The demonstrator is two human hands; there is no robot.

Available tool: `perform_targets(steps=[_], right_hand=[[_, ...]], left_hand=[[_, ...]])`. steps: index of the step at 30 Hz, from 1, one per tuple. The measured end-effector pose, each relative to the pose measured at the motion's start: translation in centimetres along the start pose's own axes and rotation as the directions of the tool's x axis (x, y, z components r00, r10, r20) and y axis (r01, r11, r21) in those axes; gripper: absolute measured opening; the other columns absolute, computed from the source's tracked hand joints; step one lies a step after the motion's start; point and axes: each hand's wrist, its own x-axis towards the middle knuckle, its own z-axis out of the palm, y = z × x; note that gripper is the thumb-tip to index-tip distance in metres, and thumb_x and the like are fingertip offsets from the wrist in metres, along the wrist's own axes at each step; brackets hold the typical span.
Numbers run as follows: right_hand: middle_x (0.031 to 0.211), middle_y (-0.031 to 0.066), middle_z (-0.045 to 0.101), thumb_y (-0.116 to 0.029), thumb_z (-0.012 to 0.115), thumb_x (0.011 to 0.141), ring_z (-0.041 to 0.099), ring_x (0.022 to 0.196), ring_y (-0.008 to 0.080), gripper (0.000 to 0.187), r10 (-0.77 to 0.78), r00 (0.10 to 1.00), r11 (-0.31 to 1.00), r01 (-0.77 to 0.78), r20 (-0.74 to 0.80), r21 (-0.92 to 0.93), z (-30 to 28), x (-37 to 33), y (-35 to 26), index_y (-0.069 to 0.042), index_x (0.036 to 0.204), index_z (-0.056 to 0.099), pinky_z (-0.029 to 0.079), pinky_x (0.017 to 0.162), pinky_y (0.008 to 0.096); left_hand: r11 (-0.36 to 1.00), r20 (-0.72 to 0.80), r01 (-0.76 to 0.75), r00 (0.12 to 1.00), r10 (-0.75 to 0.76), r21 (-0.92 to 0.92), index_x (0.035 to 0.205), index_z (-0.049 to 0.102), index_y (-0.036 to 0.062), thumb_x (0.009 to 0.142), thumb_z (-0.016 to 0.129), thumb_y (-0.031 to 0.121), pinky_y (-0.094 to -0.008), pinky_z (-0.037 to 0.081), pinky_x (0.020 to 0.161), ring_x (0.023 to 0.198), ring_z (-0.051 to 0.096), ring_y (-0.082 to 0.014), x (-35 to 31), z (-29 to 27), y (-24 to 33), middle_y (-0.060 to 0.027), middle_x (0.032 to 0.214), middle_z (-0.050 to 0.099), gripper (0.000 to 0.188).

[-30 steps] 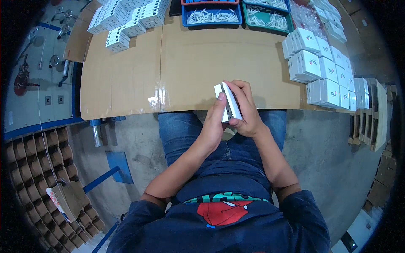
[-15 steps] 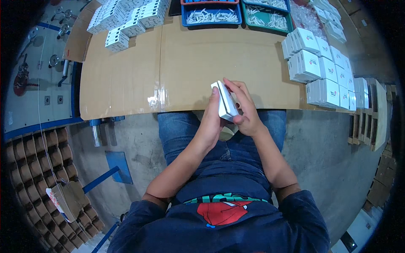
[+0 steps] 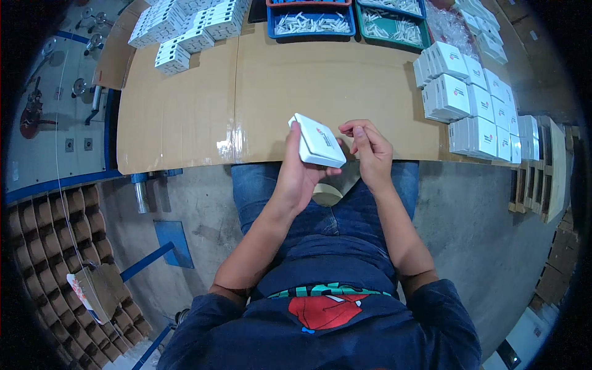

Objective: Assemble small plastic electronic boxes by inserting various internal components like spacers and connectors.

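My left hand (image 3: 290,179) is closed around a white square plastic case (image 3: 319,143), thumb along its left edge and fingers beneath. The case is tilted, and its broad face with a small printed mark points up. Just right of it, apart from the case, is my right hand (image 3: 372,153). Its thumb and fingertips are drawn together in a pinch. Whether something small is between them, I cannot make out. Both hands are above the near edge of the cardboard-covered table (image 3: 185,123), over my lap.
Stacked white cases (image 3: 481,105) stand at the table's right side. White blocks with dark holes (image 3: 206,31) are piled far left. A blue tray (image 3: 311,28) and a green tray (image 3: 394,34) hold small white parts at the back. A wooden pallet (image 3: 546,166) is right of the table.
My right hand has come off the case and moved right, its fingers now pinched. The left hand has turned the case from nearly edge-on to broad face up and shifted slightly left.
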Motion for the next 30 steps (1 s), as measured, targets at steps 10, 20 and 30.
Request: perform_targets(steps=[10,20,30], right_hand=[[0.143,0.0118,0.057,-0.051,0.048,0.108,0.058,0.128,0.0221,0.063,0.166,0.958,0.929,-0.231,0.234,0.289,0.3,-0.1,-2.7,-0.005,0.151,0.046,0.050,0.103,0.0350],[0.155,0.0135,0.047,-0.019,0.070,0.098,0.047,0.141,0.0253,0.073,0.031,0.963,0.989,-0.068,0.267,0.131,0.7,-0.6,-2.3,-0.009,0.161,0.035,0.044,0.112,0.0407],[0.162,0.0217,0.039,-0.018,0.064,0.102,0.035,0.153,0.0346,0.060,-0.182,0.927,0.972,0.220,0.328,-0.080,1.4,-0.6,-2.5,-0.003,0.156,0.043,0.031,0.122,0.0431]], left_hand=[[0.514,0.271,-0.543,0.815,0.512,0.664,0.161,0.025,0.0066,0.076,0.089,0.010,-0.0466,0.040,0.118,0.146,0.042,-0.0308,0.4,-0.5,-0.8,-0.0165,0.155,0.038,0.107],[0.780,0.266,-0.490,0.871,0.414,0.390,0.166,0.019,0.0139,0.088,0.082,0.021,-0.0468,0.033,0.121,0.146,0.040,-0.0322,0.0,-0.8,-0.9,-0.0193,0.165,0.023,0.101],[0.863,0.077,-0.339,0.939,0.336,0.374,0.161,0.035,0.0078,0.100,0.068,0.013,-0.0324,0.047,0.106,0.122,0.058,-0.0167,0.3,-0.2,-0.1,-0.0086,0.139,0.055,0.070]])
